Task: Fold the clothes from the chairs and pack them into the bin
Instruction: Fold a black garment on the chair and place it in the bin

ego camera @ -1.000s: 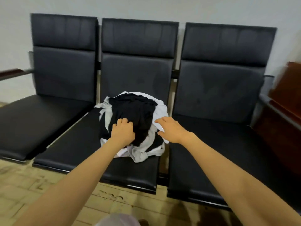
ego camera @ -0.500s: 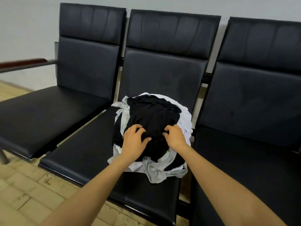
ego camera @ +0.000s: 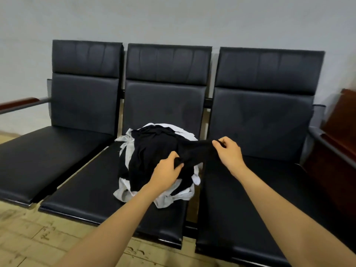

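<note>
Left hand (ego camera: 167, 168) grips black garment (ego camera: 154, 151) atop clothes pile (ego camera: 179, 195) on middle chair (ego camera: 96, 189). Right hand (ego camera: 228, 151) pinches the same garment's edge, pulled rightward. Bin not in view.

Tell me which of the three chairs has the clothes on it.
The middle chair: only its seat carries the pile of black and pale clothes; it stands between the other two.

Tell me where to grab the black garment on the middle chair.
Grip the black garment by the taut edge stretched rightward, coming from above: it lies topmost on the white and grey clothes, so that edge is free. The left hand and right hand hold its ends.
</note>
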Tool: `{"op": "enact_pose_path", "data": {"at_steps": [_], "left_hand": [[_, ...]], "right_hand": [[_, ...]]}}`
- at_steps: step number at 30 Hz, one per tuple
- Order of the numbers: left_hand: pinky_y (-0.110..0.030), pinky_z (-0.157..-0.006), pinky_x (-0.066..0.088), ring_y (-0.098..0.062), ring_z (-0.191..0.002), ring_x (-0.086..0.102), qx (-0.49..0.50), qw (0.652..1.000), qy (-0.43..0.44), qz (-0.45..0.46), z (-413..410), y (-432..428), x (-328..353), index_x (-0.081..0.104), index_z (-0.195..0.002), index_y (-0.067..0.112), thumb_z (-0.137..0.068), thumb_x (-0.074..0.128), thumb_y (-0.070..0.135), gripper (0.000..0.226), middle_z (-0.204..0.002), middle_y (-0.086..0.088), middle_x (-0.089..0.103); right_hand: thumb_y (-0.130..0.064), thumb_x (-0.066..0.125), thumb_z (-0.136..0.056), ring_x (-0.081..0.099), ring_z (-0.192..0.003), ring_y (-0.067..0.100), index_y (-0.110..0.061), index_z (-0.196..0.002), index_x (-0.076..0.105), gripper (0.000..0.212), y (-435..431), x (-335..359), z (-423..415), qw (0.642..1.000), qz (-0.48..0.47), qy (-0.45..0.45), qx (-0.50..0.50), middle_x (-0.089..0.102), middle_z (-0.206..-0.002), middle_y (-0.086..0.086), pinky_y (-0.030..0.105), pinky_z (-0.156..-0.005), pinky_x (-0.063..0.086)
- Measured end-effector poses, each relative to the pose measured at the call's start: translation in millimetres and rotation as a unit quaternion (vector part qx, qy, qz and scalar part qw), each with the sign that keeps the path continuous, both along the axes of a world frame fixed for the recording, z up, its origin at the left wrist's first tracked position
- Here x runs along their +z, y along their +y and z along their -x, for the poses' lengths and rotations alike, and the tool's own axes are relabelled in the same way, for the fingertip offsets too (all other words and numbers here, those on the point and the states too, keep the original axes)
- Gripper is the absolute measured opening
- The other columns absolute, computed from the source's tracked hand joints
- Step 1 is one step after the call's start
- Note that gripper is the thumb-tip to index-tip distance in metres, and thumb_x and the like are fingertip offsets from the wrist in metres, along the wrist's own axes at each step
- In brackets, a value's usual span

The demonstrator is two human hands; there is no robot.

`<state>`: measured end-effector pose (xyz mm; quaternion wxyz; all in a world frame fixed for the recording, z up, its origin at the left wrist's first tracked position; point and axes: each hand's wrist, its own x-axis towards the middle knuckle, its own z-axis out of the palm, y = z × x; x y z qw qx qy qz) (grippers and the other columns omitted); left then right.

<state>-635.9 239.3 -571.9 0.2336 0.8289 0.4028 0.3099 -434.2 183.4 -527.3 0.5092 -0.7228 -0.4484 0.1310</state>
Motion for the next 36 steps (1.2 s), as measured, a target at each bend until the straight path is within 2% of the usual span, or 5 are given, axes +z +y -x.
{"op": "enact_pose_path", "data": {"at_steps": [14, 18, 24, 32, 36], "left_hand": [[-0.032, -0.092, 0.049, -0.014, -0.108, 0.059, -0.381, 0.899, 0.187, 0.111, -152, -186, -33, 0.055, -0.13, 0.025, -0.092, 0.053, 0.052, 0.046, -0.123, 0.0, 0.062], [-0.038, -0.085, 0.051, -0.015, -0.098, 0.062, -0.251, 0.947, 0.178, 0.092, -146, -163, -56, 0.066, -0.109, 0.027, -0.094, 0.051, 0.05, 0.031, -0.108, 0.006, 0.066], [-0.037, -0.105, 0.034, -0.024, -0.129, 0.036, -0.129, 0.945, 0.297, 0.044, -126, -124, -97, 0.045, -0.138, 0.021, -0.096, 0.046, 0.047, 0.049, -0.139, -0.002, 0.041], [-0.05, -0.119, -0.001, -0.027, -0.147, -0.003, -0.263, 0.889, 0.362, 0.096, -143, -119, -100, 0.021, -0.15, 0.03, -0.085, 0.061, 0.054, 0.08, -0.159, -0.004, 0.004], [-0.046, -0.119, 0.008, -0.022, -0.145, 0.011, -0.303, 0.89, 0.335, 0.064, -146, -120, -99, 0.029, -0.148, 0.028, -0.083, 0.064, 0.053, 0.078, -0.156, 0.002, 0.019]], "right_hand": [[-0.037, 0.053, -0.095, 0.061, -0.091, 0.026, -0.01, -0.093, 0.062, 0.028, -190, -62, -144, 0.9, 0.357, -0.208, -0.138, 0.065, -0.095, 0.007, 0.036, -0.079, 0.05], [-0.035, 0.06, -0.092, 0.058, -0.102, 0.028, -0.01, -0.103, 0.065, 0.027, -199, -92, -151, 0.897, 0.4, -0.181, -0.046, 0.058, -0.11, 0.009, 0.039, -0.092, 0.049], [-0.024, 0.055, -0.096, 0.052, -0.117, 0.022, -0.018, -0.126, 0.058, 0.031, -153, -125, -122, 0.923, 0.324, -0.185, 0.096, 0.053, -0.124, 0.005, 0.03, -0.099, 0.041], [-0.033, 0.039, -0.102, 0.02, -0.144, 0.018, -0.025, -0.147, 0.035, 0.046, -83, -144, -102, 0.899, 0.343, -0.21, 0.177, 0.027, -0.156, -0.003, 0.039, -0.118, 0.021], [-0.044, 0.027, -0.103, 0.01, -0.146, 0.022, -0.031, -0.153, 0.017, 0.052, -80, -143, -116, 0.848, 0.438, -0.272, 0.121, 0.011, -0.16, -0.008, 0.046, -0.116, 0.019]]}}
